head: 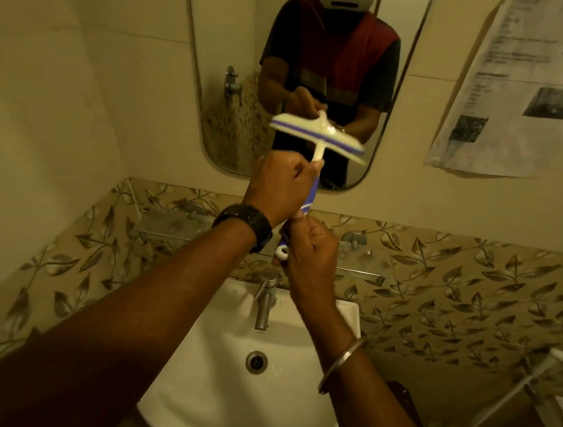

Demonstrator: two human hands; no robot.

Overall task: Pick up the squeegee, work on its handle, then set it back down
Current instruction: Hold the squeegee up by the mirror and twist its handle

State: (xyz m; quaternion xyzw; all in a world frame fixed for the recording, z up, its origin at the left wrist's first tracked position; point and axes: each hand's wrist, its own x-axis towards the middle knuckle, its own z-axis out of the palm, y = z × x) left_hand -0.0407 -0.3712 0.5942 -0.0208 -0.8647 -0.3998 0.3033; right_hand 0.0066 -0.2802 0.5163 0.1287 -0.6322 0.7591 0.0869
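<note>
A white squeegee [316, 137] with a blue rubber strip and a blue-and-white handle is held up in front of the mirror, blade end up and tilted. My left hand [281, 185], with a black watch on the wrist, is wrapped around the upper part of the handle just below the blade. My right hand [311, 247], a metal bangle on its wrist, grips the lower end of the handle; the white hanging loop pokes out beside it. Most of the handle is hidden by my fingers.
Directly below my hands are a white washbasin [222, 390] and a steel tap [264, 301]. A glass shelf [175, 227] runs along the leaf-patterned tiles. The mirror [238, 71] hangs on the wall ahead, printed sheets [512, 84] at the right.
</note>
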